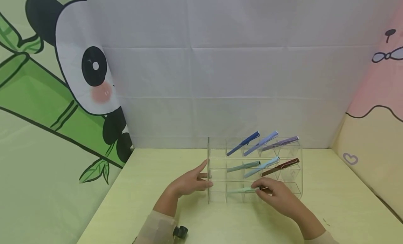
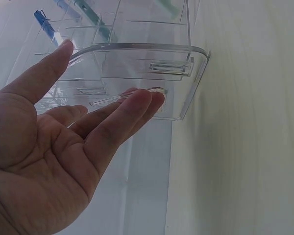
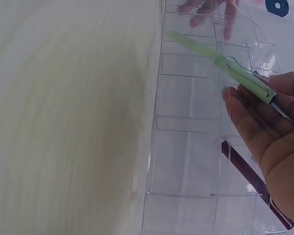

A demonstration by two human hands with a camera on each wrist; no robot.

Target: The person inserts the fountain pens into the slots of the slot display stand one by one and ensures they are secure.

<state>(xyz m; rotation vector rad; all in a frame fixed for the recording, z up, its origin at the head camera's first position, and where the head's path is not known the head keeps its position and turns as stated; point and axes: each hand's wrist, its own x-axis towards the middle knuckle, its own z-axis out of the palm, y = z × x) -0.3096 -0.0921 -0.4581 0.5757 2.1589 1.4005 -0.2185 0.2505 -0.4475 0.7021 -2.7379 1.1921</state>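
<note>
A clear acrylic pen rack [image 1: 217, 181] with three tiers of compartments stands on the table. My left hand [image 1: 192, 181] is at the rack's left side, its fingers fairly straight against the clear panel [image 2: 132, 61]. A light green pen [image 3: 245, 78] slants through the front tier, its clip end between the thumb and fingers of my right hand [image 1: 278, 196]. In the middle tier sit a grey-green pen [image 1: 242, 166], a light blue pen [image 1: 262, 167] and a dark red pen [image 1: 280, 167]. The back tier has a dark blue pen [image 1: 242, 144], a periwinkle pen [image 1: 261, 143] and a purple pen [image 1: 281, 143].
The pale yellow table [image 1: 126, 202] ends at a white cloth backdrop [image 1: 239, 72]. A panda-print panel [image 1: 72, 79] stands on the left and a pink and cream panel [image 1: 371, 132] on the right. A small black object [image 1: 180, 232] is beside the left sleeve.
</note>
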